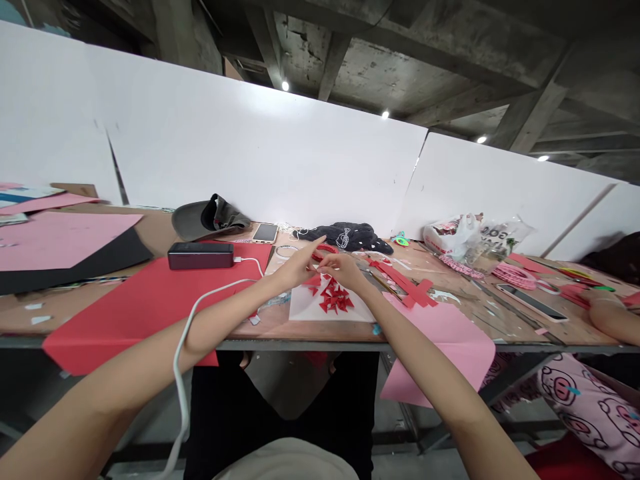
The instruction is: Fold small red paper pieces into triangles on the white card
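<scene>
Head view: the left hand and the right hand meet in the middle, with their fingertips pressed on a small red bit of paper. Both hands are pinched narrow on it, and it sits up in the air between them, just above the table. I think the red bit is very light and thin, so it would bend or rip if pulled hard. The best place to hold it looks like its edges or corners, with just the fingertips. Right under the hands lies a white sheet with a pile of more folded red pieces on it. Just past the right hand are red strips. Nearer the body on that side, a pink paper hangs over the table edge. By the left arm lies a big red sheet with a black box on it, and a white cable runs from the box past the arm. Farther away are a phone, a cap and a black cloth. Far off to the right rests another person's arm.
</scene>
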A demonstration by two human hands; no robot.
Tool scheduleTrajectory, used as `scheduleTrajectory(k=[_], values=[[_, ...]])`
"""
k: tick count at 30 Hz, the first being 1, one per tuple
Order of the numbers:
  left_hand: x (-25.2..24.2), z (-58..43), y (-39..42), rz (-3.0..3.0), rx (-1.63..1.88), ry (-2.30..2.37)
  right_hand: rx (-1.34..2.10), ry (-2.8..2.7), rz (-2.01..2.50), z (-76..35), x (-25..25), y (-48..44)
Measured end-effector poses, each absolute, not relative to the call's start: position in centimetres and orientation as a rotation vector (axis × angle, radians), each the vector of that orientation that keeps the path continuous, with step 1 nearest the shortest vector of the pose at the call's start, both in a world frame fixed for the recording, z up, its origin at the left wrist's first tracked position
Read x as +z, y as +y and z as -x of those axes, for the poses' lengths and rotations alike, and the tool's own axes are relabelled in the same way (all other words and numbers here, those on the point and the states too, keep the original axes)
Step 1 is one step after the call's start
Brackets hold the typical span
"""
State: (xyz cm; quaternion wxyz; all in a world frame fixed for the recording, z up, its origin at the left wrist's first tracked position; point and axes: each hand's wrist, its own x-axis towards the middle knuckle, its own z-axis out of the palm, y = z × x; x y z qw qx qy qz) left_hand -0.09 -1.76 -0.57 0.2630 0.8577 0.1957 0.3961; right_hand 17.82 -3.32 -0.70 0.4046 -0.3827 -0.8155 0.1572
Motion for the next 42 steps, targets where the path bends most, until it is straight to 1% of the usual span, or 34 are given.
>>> scheduleTrajectory(k=[4,6,10,13,16,18,23,26,30,34,42], values=[[-0.2,0.2,-1.4,-2.276,1.067,0.588,0.297,-1.939,1.051,-17.9,-0.5,-3.2],[-0.2,0.4,-1.0,-2.288,0.968,0.601,0.318,-1.83,1.068,-18.2,-0.3,-3.0],[-0.8,0.6,-0.5,-2.34,0.594,0.541,0.446,-1.675,1.021,-18.7,0.0,-2.8],[-1.1,0.5,-0.5,-2.368,0.546,0.529,0.515,-1.65,0.995,-18.6,0.1,-3.0],[-1.0,0.4,-0.7,-2.437,0.519,0.496,0.503,-1.698,0.997,-18.4,0.2,-3.2],[-0.8,0.4,-0.7,-2.481,0.514,0.491,0.471,-1.767,1.014,-18.5,0.2,-3.2],[-0.7,0.4,-1.0,-2.547,0.556,0.477,0.237,-1.953,1.113,-18.8,-0.1,-2.9],[-0.5,0.5,-1.0,-2.543,0.602,0.425,0.17,-2.012,1.14,-19.0,-0.3,-2.7],[0.0,0.7,-0.8,-2.498,0.802,0.621,0.138,-2.072,1.152,-19.2,-0.3,-2.7],[0.3,0.9,-0.2,-2.3,0.945,0.791,0.145,-2.111,1.143,-19.2,-0.2,-2.7],[1.2,1.2,-1.0,-1.752,0.825,0.729,0.115,-2.082,1.231,-19.6,-0.9,-2.3]])
